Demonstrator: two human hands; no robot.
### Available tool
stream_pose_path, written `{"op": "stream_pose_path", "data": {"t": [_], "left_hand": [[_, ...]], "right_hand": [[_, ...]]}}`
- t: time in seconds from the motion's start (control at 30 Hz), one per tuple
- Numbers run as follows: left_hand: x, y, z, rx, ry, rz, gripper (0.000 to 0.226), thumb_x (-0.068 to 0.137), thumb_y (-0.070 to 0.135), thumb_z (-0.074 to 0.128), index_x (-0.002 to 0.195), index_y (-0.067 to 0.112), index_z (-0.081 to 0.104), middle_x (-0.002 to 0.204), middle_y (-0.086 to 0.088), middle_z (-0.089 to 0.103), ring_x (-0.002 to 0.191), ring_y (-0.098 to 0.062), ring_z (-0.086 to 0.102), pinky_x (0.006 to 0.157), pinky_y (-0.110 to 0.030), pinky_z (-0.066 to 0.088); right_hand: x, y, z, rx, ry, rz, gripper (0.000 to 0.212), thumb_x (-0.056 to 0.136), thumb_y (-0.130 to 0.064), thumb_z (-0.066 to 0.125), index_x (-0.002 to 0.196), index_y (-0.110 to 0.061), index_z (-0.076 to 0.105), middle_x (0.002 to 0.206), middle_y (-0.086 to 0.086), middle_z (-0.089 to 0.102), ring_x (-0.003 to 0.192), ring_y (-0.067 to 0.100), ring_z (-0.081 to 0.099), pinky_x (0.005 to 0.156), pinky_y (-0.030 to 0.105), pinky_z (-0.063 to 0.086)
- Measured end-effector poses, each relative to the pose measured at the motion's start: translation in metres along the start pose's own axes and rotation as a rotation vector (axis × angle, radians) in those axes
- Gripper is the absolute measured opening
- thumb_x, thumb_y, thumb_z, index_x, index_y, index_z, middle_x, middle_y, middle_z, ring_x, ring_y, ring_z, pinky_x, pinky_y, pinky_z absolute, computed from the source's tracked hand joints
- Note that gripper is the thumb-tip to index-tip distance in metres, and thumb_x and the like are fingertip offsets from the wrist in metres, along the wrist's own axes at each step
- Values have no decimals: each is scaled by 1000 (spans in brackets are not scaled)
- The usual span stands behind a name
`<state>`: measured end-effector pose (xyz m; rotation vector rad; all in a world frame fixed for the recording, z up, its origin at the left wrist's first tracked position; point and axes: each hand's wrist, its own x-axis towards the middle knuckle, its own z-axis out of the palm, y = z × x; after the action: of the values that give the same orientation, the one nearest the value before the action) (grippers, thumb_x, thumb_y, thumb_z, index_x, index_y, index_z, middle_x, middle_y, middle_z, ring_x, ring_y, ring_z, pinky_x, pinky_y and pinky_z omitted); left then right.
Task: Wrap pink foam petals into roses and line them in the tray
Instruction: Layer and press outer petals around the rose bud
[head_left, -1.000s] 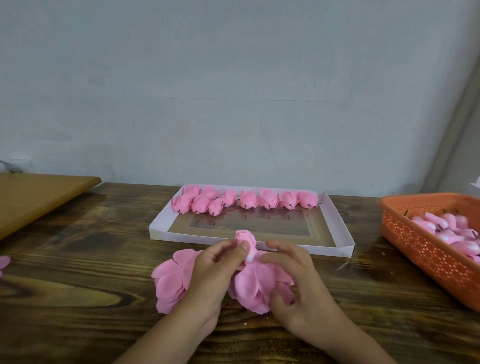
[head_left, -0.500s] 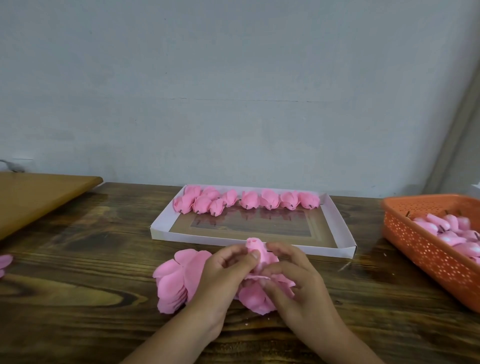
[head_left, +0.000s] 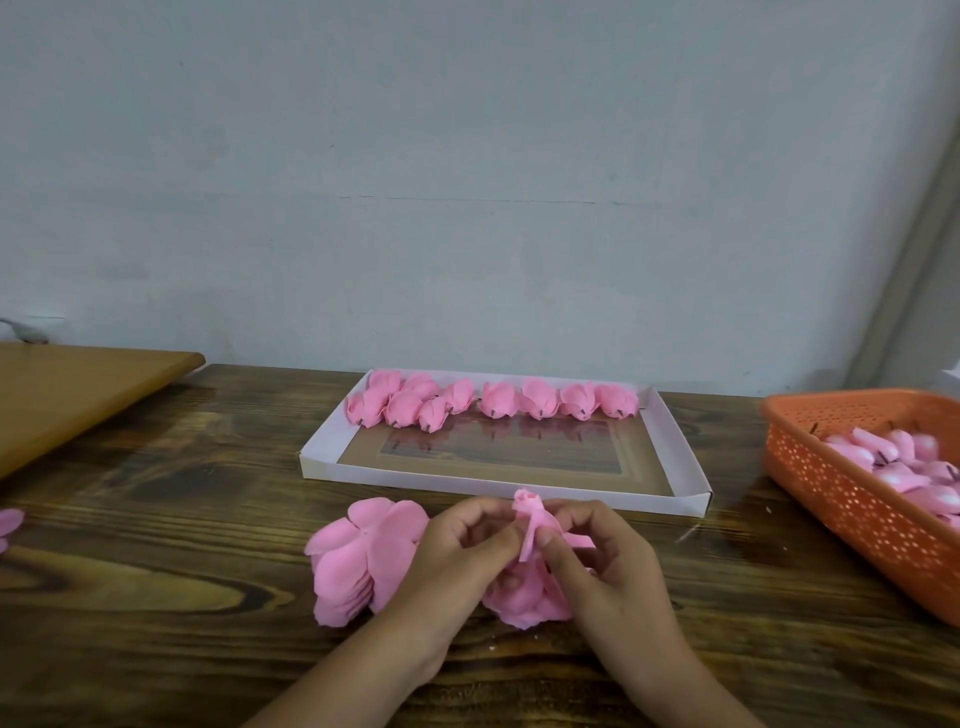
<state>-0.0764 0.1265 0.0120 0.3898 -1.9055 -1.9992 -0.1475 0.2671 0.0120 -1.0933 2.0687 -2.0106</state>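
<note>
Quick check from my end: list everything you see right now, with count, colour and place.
Tray: one, white, centre of table.
Finished roses: about ten, pink, along tray's far edge.
Loose petals: one stack, pink, beside left hand.
Basket: one, orange, right edge, holding pink buds.
Board: one, light wood, far left.
Table: one, dark wood.
Rose being wrapped: one, pink, in both hands' grip.
Left hand, right hand: pinching it.

text: none legible | labels: none | brands: none | numbers: none | signs: none
</note>
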Motion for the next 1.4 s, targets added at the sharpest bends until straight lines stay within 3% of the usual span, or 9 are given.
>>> {"op": "stream_pose_path", "data": {"t": [0.17,0.3,0.43,0.53,0.67,0.8,1.07,1.3,1.4], "left_hand": [[1,-1,1,-17,-10,11,17,99,24,62,104,25,78,102,-7,78,98,-33,73,86,-43,59],[-1,0,2,-45,-8,14,19,101,22,60,107,23,78,102,-12,77,91,-31,72,82,-44,56],[-3,2,4,-32,9,42,20,99,21,62,102,32,78,100,-6,78,90,-28,75,74,-33,61],[-5,4,6,-14,35,53,19,86,44,68,98,32,79,96,-4,79,87,-25,76,70,-28,60],[-3,2,5,-14,57,57,30,78,55,68,93,32,79,90,-6,79,77,-24,75,67,-28,61],[-3,0,4,-55,82,77,36,70,57,70,85,26,79,84,-7,78,74,-17,74,63,-26,59],[-5,5,4,-75,172,106,30,72,46,68,76,19,80,69,-6,76,58,-8,69,48,-16,49],[-7,4,7,-32,95,109,22,96,31,59,94,32,81,90,-2,79,82,-14,75,63,-22,56],[-8,5,8,-26,97,112,21,87,40,61,95,34,80,92,1,79,85,-12,75,64,-20,55]], "right_hand": [[0,3,0,43,7,28,21,92,-12,66,88,-32,67,91,0,74,79,20,72,64,31,59],[1,5,0,52,38,42,31,91,-7,67,100,-37,65,102,-8,73,97,15,69,78,35,59],[3,3,0,54,16,50,37,90,-6,67,99,-41,68,102,-8,75,97,13,70,81,30,58],[4,2,-2,22,-13,65,32,89,-5,67,94,-37,72,96,-7,75,93,13,71,80,30,58],[3,2,-2,54,-34,81,29,88,-3,68,90,-31,74,92,-3,76,88,15,71,76,28,58],[2,1,-1,88,-50,107,24,88,-2,68,91,-25,75,93,0,76,90,19,71,76,34,59],[2,-5,0,148,-89,104,14,81,-16,66,88,-26,74,91,2,76,85,14,71,69,21,54],[3,-4,-2,145,-85,105,26,90,2,66,85,-22,74,89,4,75,81,15,72,67,22,55],[2,-4,-2,155,-83,104,23,89,2,66,87,-19,74,90,5,76,83,18,72,67,23,55]]}}
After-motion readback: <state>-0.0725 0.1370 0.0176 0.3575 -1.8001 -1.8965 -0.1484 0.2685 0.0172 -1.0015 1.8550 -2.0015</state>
